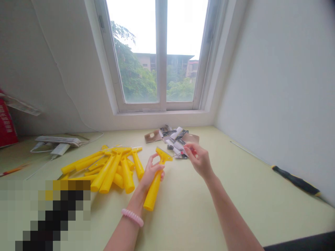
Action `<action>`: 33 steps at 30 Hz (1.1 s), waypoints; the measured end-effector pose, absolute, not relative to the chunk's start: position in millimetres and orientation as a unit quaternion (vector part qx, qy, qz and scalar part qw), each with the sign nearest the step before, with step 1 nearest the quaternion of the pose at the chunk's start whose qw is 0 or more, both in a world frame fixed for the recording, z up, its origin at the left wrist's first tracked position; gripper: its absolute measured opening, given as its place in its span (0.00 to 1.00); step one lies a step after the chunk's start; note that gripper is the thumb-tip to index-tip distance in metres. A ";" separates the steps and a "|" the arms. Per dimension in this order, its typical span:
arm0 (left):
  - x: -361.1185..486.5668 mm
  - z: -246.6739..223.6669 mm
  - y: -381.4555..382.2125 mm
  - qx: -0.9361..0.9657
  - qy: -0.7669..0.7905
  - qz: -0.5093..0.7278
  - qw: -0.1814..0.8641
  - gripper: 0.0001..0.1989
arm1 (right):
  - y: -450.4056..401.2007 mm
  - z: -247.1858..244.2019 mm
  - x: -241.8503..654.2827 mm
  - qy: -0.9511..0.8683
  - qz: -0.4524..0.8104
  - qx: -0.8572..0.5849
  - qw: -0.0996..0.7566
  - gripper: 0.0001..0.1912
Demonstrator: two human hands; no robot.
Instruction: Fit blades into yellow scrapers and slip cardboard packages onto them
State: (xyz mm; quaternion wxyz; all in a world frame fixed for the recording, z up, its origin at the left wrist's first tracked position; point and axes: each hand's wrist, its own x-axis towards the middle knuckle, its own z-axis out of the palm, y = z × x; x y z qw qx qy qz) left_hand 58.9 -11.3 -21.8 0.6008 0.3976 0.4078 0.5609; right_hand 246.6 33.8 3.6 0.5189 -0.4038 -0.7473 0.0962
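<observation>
My left hand [153,170] is closed around a yellow scraper [154,188], which is tilted with its wide head up and its hollow handle end toward me. My right hand [199,158] is closed on a small red-handled screwdriver [182,153], most of its handle hidden by the fingers. Its thin metal shaft points left and reaches the right end of the scraper's head; whether it touches a screw is too small to tell. To the left of my left hand lies a pile of similar yellow scrapers [110,170], overlapping one another.
Cardboard and printed packaging pieces [175,137] lie behind my hands, below the window [162,69]. A long screwdriver [295,179] with a black and yellow handle rests along the right wall. White power strips [60,141], a cable and a red box [7,122] occupy the left side.
</observation>
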 end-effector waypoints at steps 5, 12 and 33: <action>57.6 -24.5 -8.5 0.400 0.400 0.552 0.612 0.29 | 30.5 1.7 246.6 -0.727 0.089 -0.484 0.479 0.11; 55.8 -25.1 -6.8 0.392 0.407 0.558 0.608 0.30 | 31.8 2.6 247.6 -0.770 0.099 -0.429 0.461 0.05; 56.6 -21.7 -10.6 0.391 0.417 0.560 0.599 0.28 | 29.6 -0.6 241.7 -0.747 0.098 -0.481 0.448 0.09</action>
